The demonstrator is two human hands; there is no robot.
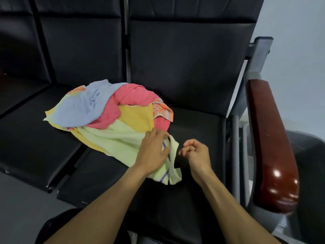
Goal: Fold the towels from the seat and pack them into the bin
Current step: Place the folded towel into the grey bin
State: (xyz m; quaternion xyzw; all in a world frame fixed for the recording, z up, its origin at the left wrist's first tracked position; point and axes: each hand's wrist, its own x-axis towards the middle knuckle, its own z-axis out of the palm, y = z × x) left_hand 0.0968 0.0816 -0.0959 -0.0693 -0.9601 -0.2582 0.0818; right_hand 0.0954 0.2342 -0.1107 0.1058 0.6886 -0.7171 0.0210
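Resting flat – left hand [153, 152] on pale green towel [119, 138] | right hand [195, 152] – fingers curled, empty

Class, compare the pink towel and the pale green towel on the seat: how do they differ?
The pink towel lies bunched high in the pile; the pale green towel spreads out at the front edge. The left hand touches the pale green towel; no hand touches the pink towel. Both are unfolded on the black seat.
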